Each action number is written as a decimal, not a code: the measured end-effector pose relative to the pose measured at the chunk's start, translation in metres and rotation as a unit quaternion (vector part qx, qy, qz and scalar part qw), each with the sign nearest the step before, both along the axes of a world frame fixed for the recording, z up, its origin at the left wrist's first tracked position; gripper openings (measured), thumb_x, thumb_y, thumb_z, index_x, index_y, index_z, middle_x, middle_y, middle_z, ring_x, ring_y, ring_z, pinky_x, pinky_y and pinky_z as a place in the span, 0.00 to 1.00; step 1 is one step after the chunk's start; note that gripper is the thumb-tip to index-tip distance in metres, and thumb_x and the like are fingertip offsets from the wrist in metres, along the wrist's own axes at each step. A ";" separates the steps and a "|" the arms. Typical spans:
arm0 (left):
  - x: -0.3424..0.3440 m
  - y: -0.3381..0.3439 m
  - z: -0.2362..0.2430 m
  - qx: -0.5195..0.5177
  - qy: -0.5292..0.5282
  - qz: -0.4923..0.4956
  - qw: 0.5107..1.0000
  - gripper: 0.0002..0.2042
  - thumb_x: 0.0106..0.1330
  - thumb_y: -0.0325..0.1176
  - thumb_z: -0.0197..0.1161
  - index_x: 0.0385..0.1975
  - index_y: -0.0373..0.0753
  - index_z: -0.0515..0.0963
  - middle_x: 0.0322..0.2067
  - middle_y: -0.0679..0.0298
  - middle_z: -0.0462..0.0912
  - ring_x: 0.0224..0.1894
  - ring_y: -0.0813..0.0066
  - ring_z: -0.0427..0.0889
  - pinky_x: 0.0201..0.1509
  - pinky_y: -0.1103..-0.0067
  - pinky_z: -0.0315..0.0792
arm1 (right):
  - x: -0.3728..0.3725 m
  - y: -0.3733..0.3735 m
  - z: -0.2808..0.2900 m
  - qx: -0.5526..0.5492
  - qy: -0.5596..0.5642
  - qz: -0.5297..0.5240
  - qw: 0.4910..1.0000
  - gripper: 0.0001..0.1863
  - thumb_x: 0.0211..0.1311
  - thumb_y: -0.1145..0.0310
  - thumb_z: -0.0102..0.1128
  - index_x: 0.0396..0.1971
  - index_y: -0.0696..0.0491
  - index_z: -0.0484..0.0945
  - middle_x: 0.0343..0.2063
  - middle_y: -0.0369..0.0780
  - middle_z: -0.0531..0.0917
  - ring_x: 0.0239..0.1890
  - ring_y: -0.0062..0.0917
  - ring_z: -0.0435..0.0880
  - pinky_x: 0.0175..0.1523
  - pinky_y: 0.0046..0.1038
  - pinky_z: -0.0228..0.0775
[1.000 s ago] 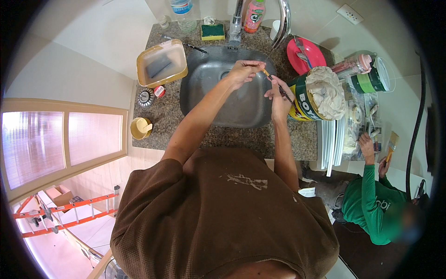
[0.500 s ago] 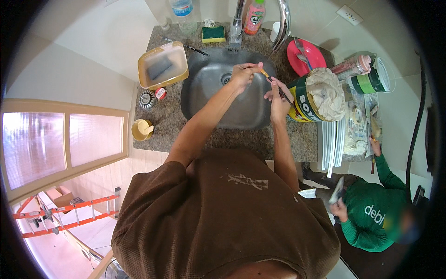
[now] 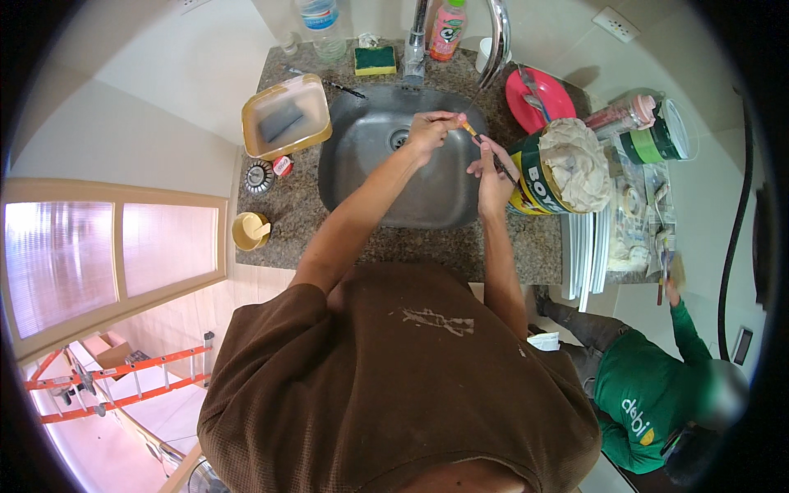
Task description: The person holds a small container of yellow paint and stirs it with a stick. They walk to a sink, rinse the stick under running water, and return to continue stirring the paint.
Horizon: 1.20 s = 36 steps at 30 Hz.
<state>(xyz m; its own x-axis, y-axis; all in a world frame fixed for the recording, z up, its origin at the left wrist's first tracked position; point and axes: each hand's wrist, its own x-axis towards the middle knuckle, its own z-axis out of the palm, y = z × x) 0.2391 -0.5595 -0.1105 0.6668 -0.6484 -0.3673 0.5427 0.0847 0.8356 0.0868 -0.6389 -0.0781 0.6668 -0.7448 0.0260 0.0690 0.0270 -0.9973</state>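
Over the metal sink (image 3: 353, 193), both my hands are on a slim paintbrush (image 3: 469, 129) with a gold-coloured collar and a dark handle. My left hand (image 3: 431, 135) pinches the brush's bristle end, which its fingers mostly hide. Around the handle, my right hand (image 3: 491, 171) is closed, and the handle's tip sticks out toward the large tub. That tub (image 3: 536, 177), green and yellow with crumpled pale plastic over its top, lies just right of my right hand. The faucet (image 3: 415, 59) rises behind the sink.
Left of the sink are a square container of cloudy liquid (image 3: 251, 123) and a small yellow cup (image 3: 240, 232). A sponge (image 3: 376, 60) lies behind. At right are a pink plate (image 3: 519, 103), white strips (image 3: 579, 251) and a co-worker in green (image 3: 637, 386). An orange ladder (image 3: 156, 361) stands lower left.
My hands and the paintbrush stay nearly in place. The co-worker has shifted and turned lower at the right; the flat tool in their hand is out of sight.
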 end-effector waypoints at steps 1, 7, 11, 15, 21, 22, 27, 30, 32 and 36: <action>-0.003 -0.002 -0.002 0.003 -0.002 0.014 1.000 0.16 0.65 0.38 0.77 0.46 0.35 0.85 0.32 0.72 0.84 0.21 0.92 0.63 0.21 0.87 0.52 | 0.001 0.000 0.000 0.001 -0.001 -0.001 1.000 0.15 0.76 0.64 0.62 0.51 0.60 0.84 0.43 0.42 0.90 0.22 0.15 0.79 0.29 0.18 0.66; -0.011 -0.007 -0.003 -0.037 0.051 0.045 0.997 0.15 0.65 0.37 0.76 0.44 0.33 0.85 0.33 0.69 0.84 0.20 0.92 0.62 0.18 0.87 0.51 | 0.001 -0.003 -0.001 -0.004 0.007 -0.005 1.000 0.16 0.76 0.64 0.61 0.52 0.60 0.84 0.43 0.42 0.90 0.23 0.15 0.79 0.29 0.18 0.65; -0.010 -0.006 -0.006 -0.062 0.067 0.045 0.995 0.12 0.70 0.33 0.70 0.46 0.31 0.83 0.38 0.64 0.87 0.19 0.92 0.61 0.18 0.87 0.52 | 0.000 -0.002 -0.004 -0.009 0.012 -0.004 1.000 0.16 0.76 0.64 0.61 0.52 0.60 0.84 0.41 0.41 0.90 0.23 0.15 0.79 0.29 0.18 0.65; -0.008 -0.003 0.006 -0.077 0.069 0.005 0.995 0.11 0.74 0.30 0.64 0.49 0.29 0.81 0.45 0.59 0.88 0.19 0.92 0.60 0.19 0.88 0.53 | -0.001 0.000 -0.007 0.001 -0.006 -0.014 1.000 0.13 0.74 0.66 0.64 0.49 0.58 0.86 0.28 0.34 0.84 0.21 0.15 0.79 0.26 0.18 0.61; -0.010 0.000 0.010 -0.166 0.159 -0.001 0.973 0.11 0.78 0.33 0.60 0.50 0.31 0.80 0.51 0.60 0.86 0.19 0.91 0.57 0.20 0.88 0.54 | -0.003 0.001 -0.010 -0.010 -0.002 -0.011 1.000 0.13 0.74 0.67 0.64 0.50 0.58 0.86 0.28 0.35 0.85 0.21 0.15 0.78 0.27 0.18 0.62; -0.010 0.000 0.011 -0.169 0.175 -0.016 0.970 0.11 0.78 0.34 0.59 0.50 0.32 0.80 0.50 0.62 0.86 0.18 0.91 0.56 0.20 0.87 0.54 | -0.002 0.000 -0.012 -0.006 -0.004 -0.013 1.000 0.13 0.74 0.67 0.64 0.50 0.58 0.86 0.28 0.35 0.85 0.21 0.15 0.79 0.27 0.18 0.63; -0.011 -0.001 0.003 -0.143 0.141 -0.037 0.979 0.13 0.78 0.38 0.60 0.49 0.35 0.81 0.37 0.72 0.82 0.18 0.90 0.55 0.19 0.87 0.51 | -0.002 0.004 -0.006 0.021 -0.023 -0.016 0.999 0.13 0.75 0.67 0.62 0.51 0.59 0.85 0.30 0.36 0.86 0.21 0.15 0.78 0.27 0.18 0.64; -0.014 -0.003 0.004 -0.120 0.123 -0.015 0.985 0.13 0.76 0.39 0.64 0.49 0.35 0.81 0.32 0.74 0.79 0.18 0.90 0.56 0.19 0.87 0.51 | -0.001 0.003 -0.008 0.033 -0.039 -0.021 0.998 0.14 0.76 0.67 0.62 0.51 0.60 0.85 0.34 0.38 0.88 0.21 0.16 0.78 0.27 0.18 0.64; -0.016 -0.008 0.006 -0.097 0.134 0.015 0.986 0.14 0.74 0.38 0.66 0.49 0.34 0.81 0.32 0.74 0.80 0.18 0.90 0.56 0.18 0.86 0.51 | -0.001 0.003 -0.005 0.048 -0.045 -0.025 0.998 0.14 0.76 0.66 0.62 0.51 0.60 0.84 0.36 0.39 0.89 0.21 0.15 0.78 0.27 0.18 0.65; -0.020 -0.010 0.002 -0.091 0.147 0.060 0.983 0.17 0.68 0.39 0.73 0.48 0.33 0.81 0.36 0.71 0.84 0.19 0.91 0.59 0.19 0.87 0.52 | -0.001 0.002 -0.002 0.045 -0.044 -0.027 0.998 0.15 0.75 0.66 0.62 0.52 0.60 0.84 0.38 0.40 0.89 0.21 0.15 0.78 0.27 0.18 0.66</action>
